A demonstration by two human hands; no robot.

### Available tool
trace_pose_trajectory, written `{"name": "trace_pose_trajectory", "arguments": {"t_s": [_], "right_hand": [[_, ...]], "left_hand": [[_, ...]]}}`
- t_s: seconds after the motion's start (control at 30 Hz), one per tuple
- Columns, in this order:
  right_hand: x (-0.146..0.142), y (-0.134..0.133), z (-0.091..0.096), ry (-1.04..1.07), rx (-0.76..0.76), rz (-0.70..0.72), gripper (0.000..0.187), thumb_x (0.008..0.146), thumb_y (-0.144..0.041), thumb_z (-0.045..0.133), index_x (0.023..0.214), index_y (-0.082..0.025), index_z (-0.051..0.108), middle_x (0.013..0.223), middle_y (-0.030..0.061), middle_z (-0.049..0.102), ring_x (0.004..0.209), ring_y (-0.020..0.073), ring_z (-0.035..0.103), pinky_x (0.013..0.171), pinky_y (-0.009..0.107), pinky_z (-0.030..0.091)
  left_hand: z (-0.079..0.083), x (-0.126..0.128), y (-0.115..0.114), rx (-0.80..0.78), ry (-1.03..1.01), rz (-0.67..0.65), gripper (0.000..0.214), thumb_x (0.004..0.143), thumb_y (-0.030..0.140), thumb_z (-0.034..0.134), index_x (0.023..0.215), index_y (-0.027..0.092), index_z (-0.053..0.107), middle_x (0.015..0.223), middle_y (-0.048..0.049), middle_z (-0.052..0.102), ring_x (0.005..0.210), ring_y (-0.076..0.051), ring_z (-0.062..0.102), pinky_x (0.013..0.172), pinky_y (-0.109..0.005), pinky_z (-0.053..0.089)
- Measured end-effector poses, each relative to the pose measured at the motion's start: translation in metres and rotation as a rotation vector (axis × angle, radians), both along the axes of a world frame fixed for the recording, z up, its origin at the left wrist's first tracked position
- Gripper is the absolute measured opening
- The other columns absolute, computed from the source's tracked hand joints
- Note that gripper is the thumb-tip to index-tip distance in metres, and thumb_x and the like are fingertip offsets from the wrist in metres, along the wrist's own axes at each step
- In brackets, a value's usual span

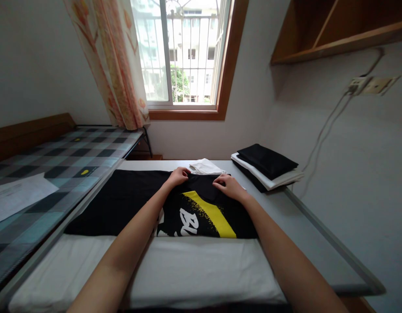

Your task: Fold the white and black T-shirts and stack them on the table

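A black T-shirt with a yellow stripe and white lettering lies spread sideways in front of me, over white cloth. At its far edge, my left hand has its fingers curled on the black fabric, which they appear to pinch. My right hand rests on the shirt farther right, its fingers bent and the thumb a little apart from them. Just beyond the shirt's edge, between the two hands, is a small crumpled white cloth.
A stack of folded black and white garments sits at the table's back right. To the left stands a bed with a checked mat and a sheet of paper. A window, curtain, wall shelf and plugged cable surround the table.
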State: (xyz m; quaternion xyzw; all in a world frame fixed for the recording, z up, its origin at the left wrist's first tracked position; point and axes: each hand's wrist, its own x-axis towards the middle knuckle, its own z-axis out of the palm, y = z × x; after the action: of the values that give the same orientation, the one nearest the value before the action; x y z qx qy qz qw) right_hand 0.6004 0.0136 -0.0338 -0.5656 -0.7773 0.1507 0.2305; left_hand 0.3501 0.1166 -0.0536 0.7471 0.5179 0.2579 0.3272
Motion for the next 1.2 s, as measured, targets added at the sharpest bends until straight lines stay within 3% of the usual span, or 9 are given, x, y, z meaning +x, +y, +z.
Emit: {"name": "trace_pose_trajectory", "arguments": {"t_s": [0.07,0.23,0.47,0.6,0.7,0.93,1.1,1.2], "right_hand": [[0.001,0.002,-0.006,-0.120,0.106,-0.087,0.024,0.088,-0.034,0.058,0.104,-0.021,0.071,0.111,0.0101,0.064,0.105,0.0234,0.057,0.091,0.035,0.042],[0.003,0.003,-0.019,-0.316,0.130,-0.206,0.031,0.090,-0.033,0.056,0.118,-0.024,0.066,0.122,0.0120,0.058,0.112,0.0279,0.052,0.091,0.039,0.040],[0.011,0.007,-0.020,-0.236,0.110,-0.612,0.029,0.089,-0.034,0.055,0.114,-0.022,0.064,0.110,0.0118,0.063,0.105,0.0309,0.054,0.084,0.041,0.037],[0.016,0.011,-0.023,-0.063,0.007,-0.642,0.030,0.087,-0.036,0.056,0.114,-0.023,0.060,0.096,0.0065,0.070,0.100,0.0293,0.057,0.083,0.040,0.036],[0.019,0.014,-0.026,0.041,-0.001,-0.650,0.036,0.084,-0.035,0.058,0.118,-0.026,0.058,0.094,0.0040,0.071,0.101,0.0287,0.058,0.083,0.040,0.035],[0.028,0.025,-0.032,0.098,0.054,-0.632,0.025,0.081,-0.025,0.057,0.103,-0.027,0.067,0.092,0.0018,0.072,0.097,0.0247,0.060,0.086,0.041,0.034],[0.032,0.029,-0.036,0.093,0.074,-0.594,0.028,0.083,-0.031,0.056,0.106,-0.027,0.070,0.100,0.0042,0.072,0.096,0.0248,0.061,0.086,0.040,0.037],[0.032,0.029,-0.038,0.051,0.077,-0.567,0.030,0.084,-0.031,0.054,0.109,-0.027,0.071,0.109,0.0061,0.071,0.101,0.0264,0.060,0.087,0.041,0.039]], "left_hand": [[0.000,0.000,-0.001,0.018,0.028,-0.001,0.038,0.063,0.005,0.066,0.100,0.013,0.073,0.079,-0.0050,0.070,0.069,-0.015,0.061,0.066,-0.025,0.047],[-0.001,0.002,-0.003,0.127,0.145,0.006,0.039,0.068,0.007,0.062,0.106,0.014,0.070,0.085,-0.0056,0.069,0.074,-0.015,0.061,0.070,-0.025,0.046],[0.000,0.004,-0.012,0.191,0.220,0.028,0.039,0.071,0.014,0.062,0.110,0.018,0.068,0.089,-0.0047,0.066,0.078,-0.017,0.061,0.072,-0.026,0.046],[0.002,0.006,-0.019,0.367,0.284,-0.001,0.035,0.074,0.017,0.062,0.108,0.020,0.069,0.102,-0.0069,0.061,0.084,-0.017,0.061,0.075,-0.026,0.047],[0.004,0.008,-0.021,0.420,0.312,-0.073,0.029,0.079,0.020,0.059,0.107,0.022,0.068,0.097,-0.0050,0.062,0.084,-0.017,0.062,0.074,-0.025,0.046],[0.003,0.008,-0.020,0.346,0.390,-0.127,0.027,0.084,0.021,0.054,0.108,0.024,0.066,0.087,-0.0037,0.069,0.083,-0.020,0.064,0.069,-0.027,0.044],[0.005,0.003,-0.018,0.268,0.362,0.030,0.029,0.087,0.027,0.052,0.113,0.022,0.064,0.092,-0.0052,0.071,0.081,-0.020,0.065,0.068,-0.027,0.044],[0.006,0.002,-0.018,0.233,0.358,0.052,0.033,0.086,0.031,0.056,0.117,0.022,0.062,0.092,-0.0049,0.071,0.083,-0.019,0.065,0.069,-0.026,0.045]]}}
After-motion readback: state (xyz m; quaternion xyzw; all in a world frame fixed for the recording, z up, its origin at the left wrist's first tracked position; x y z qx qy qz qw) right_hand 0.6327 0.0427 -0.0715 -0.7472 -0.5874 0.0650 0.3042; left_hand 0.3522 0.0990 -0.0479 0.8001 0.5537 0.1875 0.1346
